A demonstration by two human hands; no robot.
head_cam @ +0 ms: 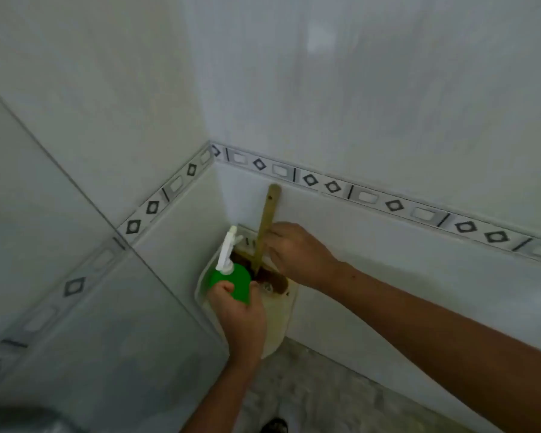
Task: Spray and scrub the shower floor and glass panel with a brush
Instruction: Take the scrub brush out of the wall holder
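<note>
A green spray bottle [236,281] with a white trigger head stands at the corner shelf, and my left hand [241,317] is wrapped around its body. A brush with a long yellowish wooden handle [266,220] leans upright against the wall, its dark brown bristle head [274,278] resting on the shelf. My right hand [297,253] is closed around the lower part of the handle, just right of the bottle. The glass panel [85,307] fills the left side and reflects the tile border.
A white corner shelf [277,320] is fixed where the tiled walls meet. A patterned tile border [394,204] runs along the walls. The grey mottled shower floor [310,395] lies below, with a dark drain [274,426] at the bottom edge.
</note>
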